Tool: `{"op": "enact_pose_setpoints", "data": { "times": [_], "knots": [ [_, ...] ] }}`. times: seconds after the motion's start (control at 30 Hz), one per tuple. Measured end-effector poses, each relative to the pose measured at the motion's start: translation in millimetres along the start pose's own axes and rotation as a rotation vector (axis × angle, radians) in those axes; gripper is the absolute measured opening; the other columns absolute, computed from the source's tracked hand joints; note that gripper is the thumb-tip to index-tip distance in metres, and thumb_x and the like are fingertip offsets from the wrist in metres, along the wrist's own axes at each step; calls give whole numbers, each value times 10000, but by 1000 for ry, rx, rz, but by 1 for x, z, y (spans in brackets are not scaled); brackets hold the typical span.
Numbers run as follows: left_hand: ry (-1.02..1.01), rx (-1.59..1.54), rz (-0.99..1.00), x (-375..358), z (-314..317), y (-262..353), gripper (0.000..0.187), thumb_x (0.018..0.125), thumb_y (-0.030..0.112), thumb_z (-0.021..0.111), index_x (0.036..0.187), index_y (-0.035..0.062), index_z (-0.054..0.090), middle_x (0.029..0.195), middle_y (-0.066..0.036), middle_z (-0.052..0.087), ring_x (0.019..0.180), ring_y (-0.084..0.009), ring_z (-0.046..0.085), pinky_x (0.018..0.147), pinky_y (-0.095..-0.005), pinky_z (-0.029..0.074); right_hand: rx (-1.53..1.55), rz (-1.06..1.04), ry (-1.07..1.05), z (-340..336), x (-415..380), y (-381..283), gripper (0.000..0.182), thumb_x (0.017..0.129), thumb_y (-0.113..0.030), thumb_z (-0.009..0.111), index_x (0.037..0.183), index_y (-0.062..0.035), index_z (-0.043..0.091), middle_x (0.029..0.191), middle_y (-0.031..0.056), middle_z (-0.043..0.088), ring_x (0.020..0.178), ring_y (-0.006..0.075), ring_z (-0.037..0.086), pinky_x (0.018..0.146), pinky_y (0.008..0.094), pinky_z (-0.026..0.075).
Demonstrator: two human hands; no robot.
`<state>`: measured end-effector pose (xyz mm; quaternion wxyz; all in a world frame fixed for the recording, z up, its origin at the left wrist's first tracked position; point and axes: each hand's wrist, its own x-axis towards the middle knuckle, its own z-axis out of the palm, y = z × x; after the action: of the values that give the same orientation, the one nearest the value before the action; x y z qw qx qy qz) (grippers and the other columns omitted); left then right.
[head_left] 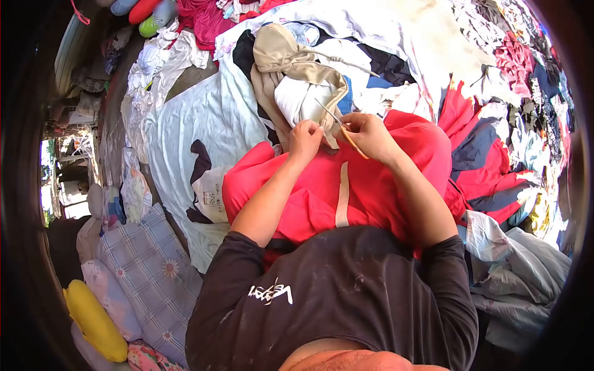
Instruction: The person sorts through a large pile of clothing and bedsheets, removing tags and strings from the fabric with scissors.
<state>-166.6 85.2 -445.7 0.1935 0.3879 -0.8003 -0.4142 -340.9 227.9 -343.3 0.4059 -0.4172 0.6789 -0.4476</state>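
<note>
My right hand (369,133) is closed on a pair of scissors (339,125), orange handles tucked under the fingers, the thin blades angled up and away toward the far left of the grip. My left hand (305,139) sits just beside it, fingers pinched shut on a fold of the red garment (309,195) that lies bunched across my lap directly beneath both hands. Judgement: the step in hand is cutting or unpicking at the garment's upper edge; the exact point where the blades meet cloth is hidden by my knuckles. The next move would call for the left pinch to keep the cloth taut and the blade tips to stay clear of those fingers. A pale strip (342,195) runs down the red cloth below the grip. Just beyond the blades lies a beige garment (291,62) over white cloth. Past that, and to the right, a loose heap of mixed clothing (495,93) covers the ground. No bin, bag or basket shows; everything lies in open piles. Near my left elbow, lower down, are a checked cushion (148,260) and a yellow cushion (93,318).
</note>
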Motion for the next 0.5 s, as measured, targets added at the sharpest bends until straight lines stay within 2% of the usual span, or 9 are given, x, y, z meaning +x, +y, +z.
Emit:
{"op": "enact_pose_setpoints", "data": {
  "times": [0.07,0.13,0.17,0.2,0.3,0.4,0.5],
  "knots": [
    [-136,-389,-273,2,-9,13,169,923,150,630,793,43,626,828,-88,694,618,-136,613,549,-297,491,441,189,-6,12,2,1,232,937,-236,671,996,-14,645,688,11,629,532,70,557,483,229,430],
    [-127,-739,-381,6,-16,16,135,952,140,598,841,65,609,851,-86,698,649,-138,632,549,-274,485,777,301,3,25,1,14,226,974,-278,639,960,-58,588,646,21,598,457,111,558,409,234,417],
    [-119,-914,-431,7,-19,19,119,967,135,581,865,76,600,862,-85,700,664,-139,642,549,-262,482,783,308,-20,27,1,17,235,971,-286,640,943,-60,580,632,19,588,459,114,560,417,234,425],
    [-105,-1007,-445,6,-28,38,106,992,140,547,911,76,574,821,-63,658,757,-168,654,653,-291,497,787,313,-44,29,1,19,245,967,-294,641,925,-62,571,618,18,578,461,116,563,425,235,432],
    [-84,-1165,-400,5,-33,53,85,995,140,537,933,88,563,877,-74,646,893,-214,666,778,-356,533,774,361,-104,34,-4,13,257,970,-304,631,936,-62,553,596,10,556,456,109,560,415,225,433],
    [-92,-1247,-338,9,-27,35,68,1001,140,525,955,96,549,915,-86,643,995,-262,661,888,-415,530,656,366,-162,46,-11,5,260,969,-304,633,948,-57,556,599,4,547,453,97,554,415,219,441],
    [-50,-1246,-312,14,-21,30,83,1005,143,520,948,89,545,926,-96,639,1063,-274,643,921,-426,520,567,336,-139,65,-16,9,251,949,-263,671,948,-29,579,649,-5,557,505,64,532,446,230,448]
  ]
}}
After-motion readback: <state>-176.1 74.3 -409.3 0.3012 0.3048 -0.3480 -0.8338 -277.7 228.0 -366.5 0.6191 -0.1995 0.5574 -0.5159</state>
